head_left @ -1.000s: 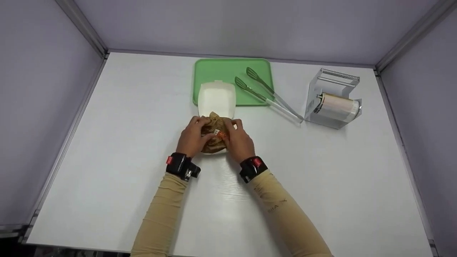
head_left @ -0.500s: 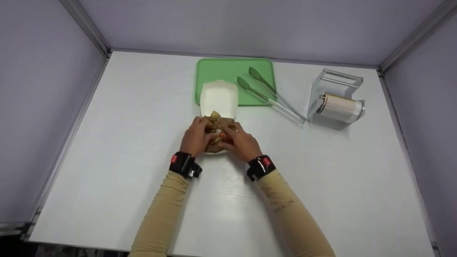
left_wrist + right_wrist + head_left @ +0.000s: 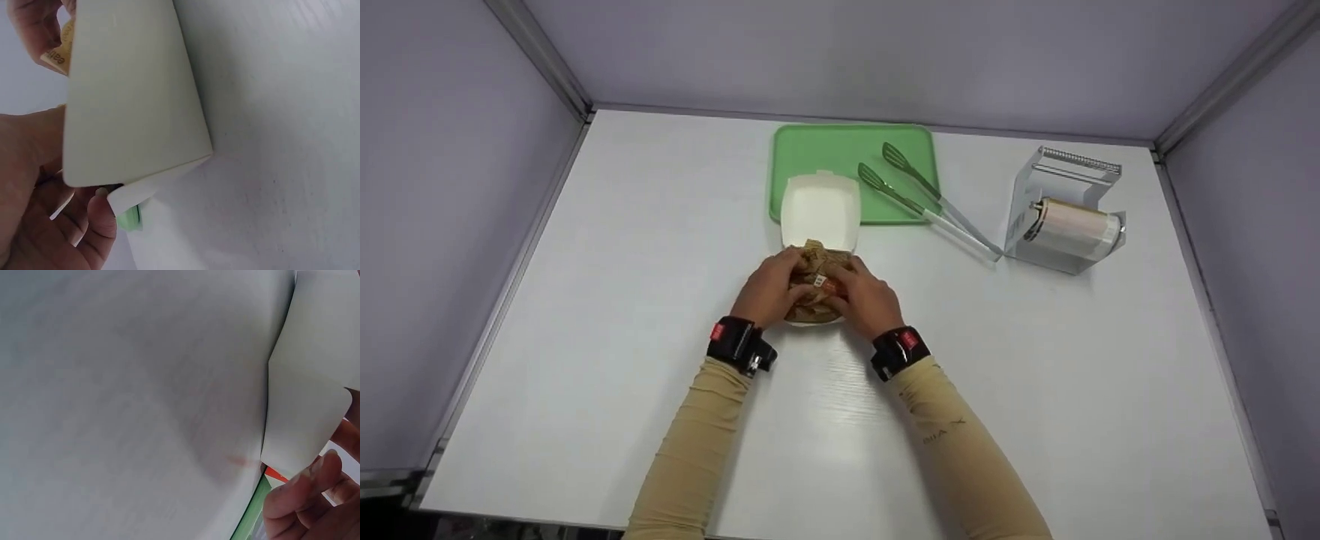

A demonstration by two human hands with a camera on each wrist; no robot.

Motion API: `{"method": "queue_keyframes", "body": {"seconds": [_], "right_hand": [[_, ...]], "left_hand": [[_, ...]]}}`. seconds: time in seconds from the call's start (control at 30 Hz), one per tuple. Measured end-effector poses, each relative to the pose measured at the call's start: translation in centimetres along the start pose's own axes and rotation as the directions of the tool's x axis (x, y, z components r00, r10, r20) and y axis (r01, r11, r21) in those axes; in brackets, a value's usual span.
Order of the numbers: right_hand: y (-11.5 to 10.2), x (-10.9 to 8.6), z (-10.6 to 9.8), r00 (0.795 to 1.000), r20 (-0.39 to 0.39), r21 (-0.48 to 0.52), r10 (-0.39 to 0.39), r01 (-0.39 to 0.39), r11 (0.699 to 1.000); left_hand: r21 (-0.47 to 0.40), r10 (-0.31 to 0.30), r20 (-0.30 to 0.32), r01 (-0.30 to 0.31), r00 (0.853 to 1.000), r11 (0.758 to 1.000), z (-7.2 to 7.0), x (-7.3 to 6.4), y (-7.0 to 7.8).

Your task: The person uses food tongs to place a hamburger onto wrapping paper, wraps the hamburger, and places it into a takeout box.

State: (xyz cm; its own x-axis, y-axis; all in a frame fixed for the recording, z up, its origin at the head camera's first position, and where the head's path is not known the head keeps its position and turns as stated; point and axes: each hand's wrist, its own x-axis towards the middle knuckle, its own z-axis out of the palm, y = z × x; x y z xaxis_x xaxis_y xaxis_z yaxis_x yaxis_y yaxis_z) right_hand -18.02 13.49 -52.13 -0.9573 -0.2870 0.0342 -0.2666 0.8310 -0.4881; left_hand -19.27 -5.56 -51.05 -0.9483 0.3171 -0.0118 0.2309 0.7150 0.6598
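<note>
A round bundle wrapped in crumpled brown printed paper (image 3: 814, 259), with an orange-and-white label (image 3: 828, 284), sits in the base of a white clamshell box whose lid (image 3: 820, 210) stands open toward the back. My left hand (image 3: 765, 295) grips the bundle's left side, thumb across its top. On the other side my right hand (image 3: 872, 301) holds it with fingers curled over the paper. The left wrist view shows the box's outer wall (image 3: 132, 101) beside my fingers, which reach past its corner. Another wall (image 3: 312, 377) appears in the right wrist view, with fingertips at its edge.
Behind the box lies a green tray (image 3: 814, 150), partly under the lid. Long tongs (image 3: 960, 234) with green slotted heads lean across its right edge. Farther right a clear dispenser stand (image 3: 1039, 176) holds a roll (image 3: 1072, 226). Walls surround the white table (image 3: 622, 225).
Both hands stay on the wrapped bundle with small shifts. My right hand moved slightly out to the right, then back in; its thumb and fingers changed place over the label. The paper's top looks flatter.
</note>
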Motion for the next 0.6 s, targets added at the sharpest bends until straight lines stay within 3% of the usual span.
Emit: {"method": "queue_keyframes", "body": {"seconds": [0.17, 0.43, 0.6], "right_hand": [[0.1, 0.0, 0.0, 1.000, 0.018, 0.014, -0.004, 0.004, 1.000], [1.7, -0.1, -0.9, 0.980, 0.192, 0.097, -0.058, 0.040, 0.995], [2.0, -0.5, -1.3, 0.969, 0.232, 0.114, -0.083, 0.058, 0.992]], "left_hand": [[-0.001, 0.003, 0.010, -0.003, 1.000, 1.000, 0.1, -0.2, -0.1], [0.064, 0.058, 0.043, -0.061, 0.997, 0.996, 0.1, -0.1, 0.0], [0.070, 0.061, 0.050, -0.065, 0.997, 0.995, 0.3, 0.1, 0.1]]}}
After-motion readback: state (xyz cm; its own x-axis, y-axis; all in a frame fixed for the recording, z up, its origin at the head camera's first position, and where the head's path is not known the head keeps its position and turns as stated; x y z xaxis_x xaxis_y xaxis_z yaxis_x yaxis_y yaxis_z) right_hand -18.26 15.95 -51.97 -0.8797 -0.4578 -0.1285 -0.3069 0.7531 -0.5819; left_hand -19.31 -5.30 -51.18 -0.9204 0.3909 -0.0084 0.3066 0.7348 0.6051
